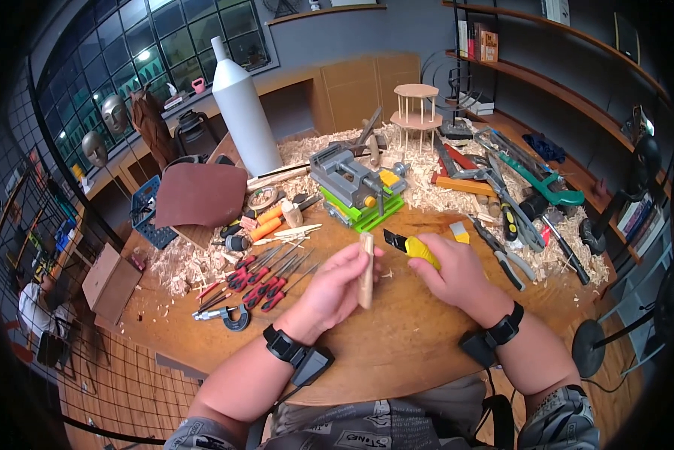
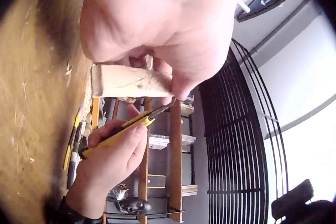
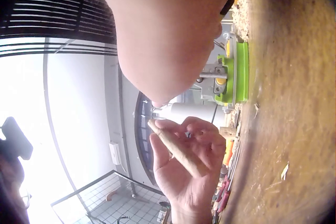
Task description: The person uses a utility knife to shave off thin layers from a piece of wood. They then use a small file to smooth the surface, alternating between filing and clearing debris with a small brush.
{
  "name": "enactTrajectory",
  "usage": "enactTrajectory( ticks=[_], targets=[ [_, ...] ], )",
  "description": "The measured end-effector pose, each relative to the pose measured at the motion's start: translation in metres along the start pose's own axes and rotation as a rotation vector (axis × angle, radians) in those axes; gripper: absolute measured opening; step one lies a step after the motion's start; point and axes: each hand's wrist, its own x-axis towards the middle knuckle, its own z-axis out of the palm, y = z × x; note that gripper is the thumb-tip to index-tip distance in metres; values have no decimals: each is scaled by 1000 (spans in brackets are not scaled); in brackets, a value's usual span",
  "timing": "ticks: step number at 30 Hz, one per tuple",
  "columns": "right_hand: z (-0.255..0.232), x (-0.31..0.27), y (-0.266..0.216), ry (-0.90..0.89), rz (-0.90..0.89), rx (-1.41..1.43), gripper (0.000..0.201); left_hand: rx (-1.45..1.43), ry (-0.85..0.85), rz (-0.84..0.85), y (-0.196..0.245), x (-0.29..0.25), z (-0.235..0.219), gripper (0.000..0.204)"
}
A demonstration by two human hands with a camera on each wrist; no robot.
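A pale wooden stick stands nearly upright in the head view, pinched by the left hand between thumb and fingers. The right hand grips a yellow utility knife, its dark tip pointing toward the stick's upper end with a small gap in the head view. In the left wrist view the stick lies across below the palm, and the knife points at its far end. The right wrist view shows the stick along the left hand's fingers; the knife is mostly hidden there.
Wood shavings spread over the back of the table. A grey and green vise stands behind the hands. Red-handled files and a micrometer lie to the left; pliers and a green saw are on the right.
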Motion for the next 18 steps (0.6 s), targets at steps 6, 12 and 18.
enactTrajectory(
  ticks=[6,12,18],
  targets=[
    [3,3,0,-67,145,210,54,77,113,168,-1,3,-6,26],
    [2,5,1,-113,153,213,44,138,90,147,0,4,-6,24],
    [3,2,-4,-215,109,264,36,120,159,166,-4,5,3,26]
  ],
)
